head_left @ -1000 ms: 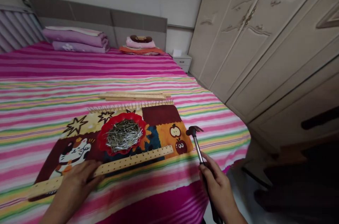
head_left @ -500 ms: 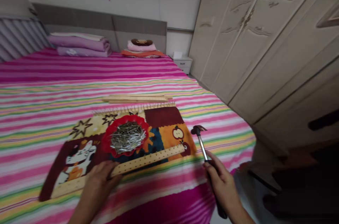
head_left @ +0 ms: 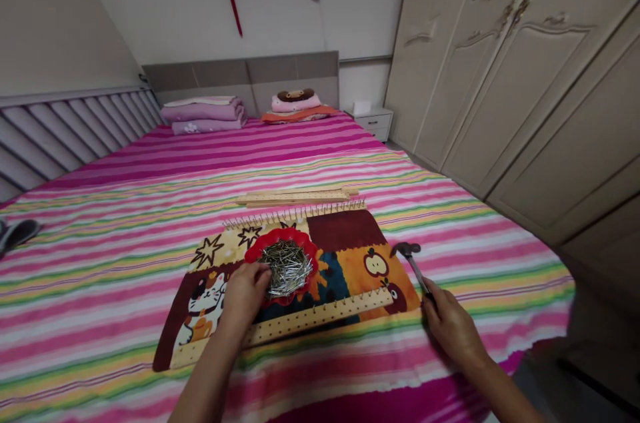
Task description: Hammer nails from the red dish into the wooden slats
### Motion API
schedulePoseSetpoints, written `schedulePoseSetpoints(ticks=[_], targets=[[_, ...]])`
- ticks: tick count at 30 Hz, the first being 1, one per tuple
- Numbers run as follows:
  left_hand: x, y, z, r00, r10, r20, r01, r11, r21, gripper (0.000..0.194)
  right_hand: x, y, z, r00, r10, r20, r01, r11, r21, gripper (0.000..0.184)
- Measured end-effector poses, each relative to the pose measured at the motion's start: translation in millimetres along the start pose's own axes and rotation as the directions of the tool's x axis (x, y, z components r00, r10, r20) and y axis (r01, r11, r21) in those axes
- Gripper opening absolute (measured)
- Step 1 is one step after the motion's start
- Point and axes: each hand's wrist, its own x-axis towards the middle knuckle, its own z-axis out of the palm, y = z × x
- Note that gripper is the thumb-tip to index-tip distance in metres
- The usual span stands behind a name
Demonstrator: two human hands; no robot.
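Left hand (head_left: 245,293) at nails (head_left: 289,270) in red bowl (head_left: 273,237), middle of mat (head_left: 345,230); can't tell if grip holds any. Right hand (head_left: 453,326) wrapped round claw hammer (head_left: 417,270), by mat's right edge. Drilled wooden strip (head_left: 310,322) along near edge.

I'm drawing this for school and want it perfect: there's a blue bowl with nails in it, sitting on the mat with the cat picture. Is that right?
Almost! The bowl is red, not blue, as the head view shows. It does have nails in it and sits on the mat with the cat picture.
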Motion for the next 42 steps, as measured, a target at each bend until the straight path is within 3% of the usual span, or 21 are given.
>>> schedulePoseSetpoints(ticks=[4, 7, 11, 15, 18, 21, 24, 28, 42], targets=[[20.0, 30.4, 28.3, 0.994, -0.102, 0.030, 0.096, 0.983, 0.158, 0.027, -0.8, 1.6, 2.7, 0.999, -0.036, 0.007, 0.036, 0.998, -0.043, 0.040], [24.7, 35.7, 34.7, 0.987, -0.159, 0.016, 0.155, 0.977, 0.145, 0.022, -0.4, 3.4, 4.4, 0.999, -0.053, -0.002, 0.053, 0.997, -0.065, 0.038], [22.5, 24.3, 21.3, 0.973, -0.232, -0.003, 0.226, 0.954, -0.198, 0.018, -1.0, 2.6, 6.0, 0.998, -0.061, 0.000, 0.061, 0.994, -0.087, 0.039], [0.2, 15.8, -5.2, 0.943, -0.331, -0.041, 0.244, 0.768, -0.592, 0.032, -2.9, 0.2, 4.3, 0.998, -0.053, 0.024, 0.055, 0.992, -0.113, 0.041], [-31.0, 19.3, -14.7, 0.929, -0.366, 0.063, 0.301, 0.642, -0.706, 0.041, -4.0, -1.1, 2.7, 0.998, -0.049, 0.038, 0.054, 0.989, -0.138, 0.041], [-62.6, 26.5, -6.8, 0.907, -0.373, 0.198, 0.394, 0.580, -0.713, 0.045, -4.6, -2.7, 1.4, 0.998, -0.052, 0.043, 0.059, 0.984, -0.166, 0.040], [-82.8, 33.1, 10.2, 0.897, -0.364, 0.252, 0.436, 0.630, -0.642, 0.041, -4.6, -4.7, 0.5, 0.998, -0.056, 0.043, 0.064, 0.979, -0.194, 0.040], [-89.7, 40.3, 25.8, 0.911, -0.356, 0.206, 0.408, 0.721, -0.560, 0.035, -4.6, -7.4, 0.1, 0.997, -0.059, 0.041, 0.066, 0.974, -0.216, 0.041], [-87.6, 49.7, 34.5, 0.948, -0.298, 0.112, 0.315, 0.817, -0.483, 0.029, -5.5, -12.2, -1.4, 0.999, -0.015, 0.048, 0.022, 0.988, -0.155, 0.042]])
